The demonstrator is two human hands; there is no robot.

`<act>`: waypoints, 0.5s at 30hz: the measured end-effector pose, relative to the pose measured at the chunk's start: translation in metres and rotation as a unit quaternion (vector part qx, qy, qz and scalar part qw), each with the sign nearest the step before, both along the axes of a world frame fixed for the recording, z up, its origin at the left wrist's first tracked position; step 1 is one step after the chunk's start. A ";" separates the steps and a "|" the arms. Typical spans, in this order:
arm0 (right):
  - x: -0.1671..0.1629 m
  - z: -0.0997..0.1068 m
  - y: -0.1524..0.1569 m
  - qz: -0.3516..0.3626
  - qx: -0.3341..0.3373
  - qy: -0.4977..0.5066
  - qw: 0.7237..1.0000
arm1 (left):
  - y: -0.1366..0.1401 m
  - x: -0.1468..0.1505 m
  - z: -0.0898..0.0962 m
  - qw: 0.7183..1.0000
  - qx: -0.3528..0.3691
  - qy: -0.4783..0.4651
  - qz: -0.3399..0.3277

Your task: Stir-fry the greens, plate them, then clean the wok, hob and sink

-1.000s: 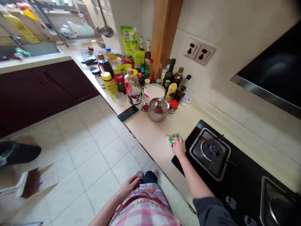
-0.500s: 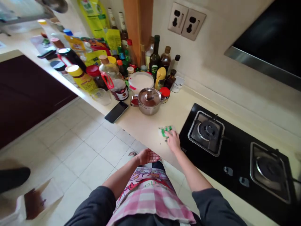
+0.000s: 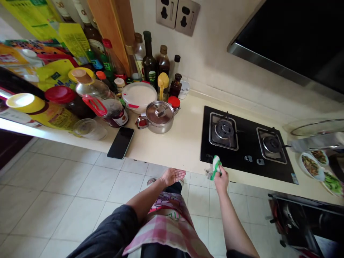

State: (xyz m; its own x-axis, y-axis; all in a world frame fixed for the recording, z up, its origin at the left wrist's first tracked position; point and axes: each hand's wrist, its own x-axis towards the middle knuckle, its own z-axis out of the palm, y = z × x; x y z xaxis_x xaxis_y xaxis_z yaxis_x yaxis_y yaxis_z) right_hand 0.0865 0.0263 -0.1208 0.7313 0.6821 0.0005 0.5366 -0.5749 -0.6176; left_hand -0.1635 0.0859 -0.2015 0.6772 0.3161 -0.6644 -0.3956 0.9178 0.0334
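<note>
My right hand (image 3: 221, 180) pinches a crumpled green-and-white cleaning cloth (image 3: 216, 165) at the counter's front edge, beside the near left corner of the black gas hob (image 3: 243, 145). Something greyish and blurred sits just left of the cloth; I cannot make out what it is. Palm up and fingers stretched out, my left hand (image 3: 174, 176) is held just below the edge of the cream countertop (image 3: 182, 147), with nothing in it. A few dark specks lie on the counter above that hand.
A lidded steel pot (image 3: 160, 120) and a phone (image 3: 120, 142) rest on the counter to the left. Behind them crowd several bottles, jars and a white lidded tub (image 3: 139, 95). Plates of food (image 3: 311, 166) stand far right, above an open drawer (image 3: 303, 218). The range hood (image 3: 292, 39) overhangs the hob.
My right hand has moved the cloth from the countertop left of the hob to the front edge, lifting it somewhat. My left hand stays palm up. The view has swung right.
</note>
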 end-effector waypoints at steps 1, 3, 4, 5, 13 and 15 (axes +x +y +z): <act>-0.003 -0.005 -0.002 0.005 -0.010 -0.024 1.000 | 0.001 -0.001 0.001 1.000 -0.001 0.002 0.001; -0.028 -0.016 0.001 0.072 0.000 -0.068 0.995 | 0.003 -0.005 0.002 1.000 -0.001 0.007 0.004; -0.047 -0.020 0.005 0.113 0.008 -0.086 0.990 | 0.005 -0.009 0.002 1.000 0.000 0.012 0.006; -0.068 -0.022 0.010 0.150 0.012 -0.097 0.984 | 0.006 -0.013 0.003 1.000 0.003 0.017 0.008; -0.205 0.001 0.031 0.306 0.004 0.002 0.952 | 0.016 -0.071 0.010 0.990 0.088 0.106 -0.018; -0.223 0.006 0.036 0.327 0.014 0.038 0.944 | 0.021 -0.080 0.011 0.984 0.124 0.125 -0.036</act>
